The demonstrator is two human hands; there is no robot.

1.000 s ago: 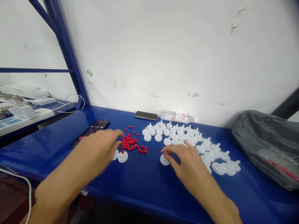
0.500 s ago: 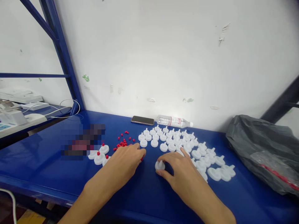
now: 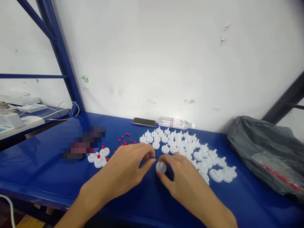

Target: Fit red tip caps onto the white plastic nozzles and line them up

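Between its thumb and index finger, my left hand (image 3: 133, 161) pinches a small red cap (image 3: 153, 157). Just to the right, my right hand (image 3: 180, 171) grips a white nozzle lid (image 3: 161, 167) by its round base, tipped so the spout points towards me and the left fingertips. The red cap and the spout are close but look apart. Behind my left hand lie several loose red caps (image 3: 127, 134), partly hidden by it. White lids with red tips (image 3: 99, 161) stand left of my left wrist. Many plain white nozzle lids (image 3: 174, 148) spread behind and right of my right hand.
A phone (image 3: 143, 122) and a clear plastic bottle (image 3: 176, 122) lie along the wall. At the right sits a dark plastic bag (image 3: 266, 152). A pixelated dark item (image 3: 83, 144) lies at the left, near a blue rack post (image 3: 64, 57). White power strips and cables are farther left.
My left hand has moved right, bringing the red cap close to the white lid. The right hand keeps hold of the lid and has tilted its spout.
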